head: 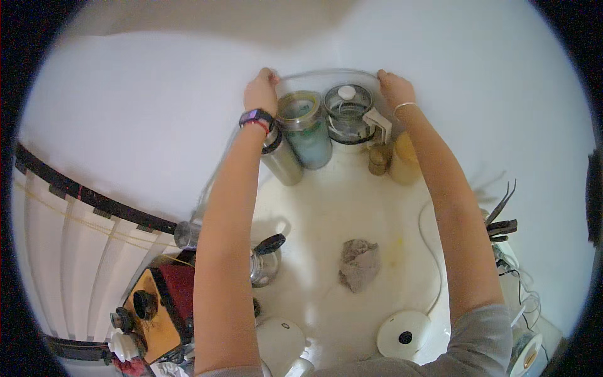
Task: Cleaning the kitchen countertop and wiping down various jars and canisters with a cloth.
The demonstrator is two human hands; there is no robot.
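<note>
Both arms reach forward over a pale tabletop. My left hand (pixel 263 91) grips the left end of a clear, thin-edged sheet or panel (pixel 330 72), and my right hand (pixel 395 88) grips its right end. Just below it stand a steel flask (pixel 284 162), a blue-green container with a clear lid (pixel 311 143), a glass kettle (pixel 349 118) with a white knob and handle, a small brown jar (pixel 378 160) and a yellowish container (pixel 404 162) partly behind my right forearm. A crumpled grey cloth (pixel 360 266) lies mid-table.
A round white kettle base (pixel 403 334) with a cord sits near me. By my left forearm are a glass jug with a black lid (pixel 266 268) and a round white object (pixel 280 341). Dark tongs (pixel 501 207) and cables stand right; a curtain (pixel 85 245) hangs left.
</note>
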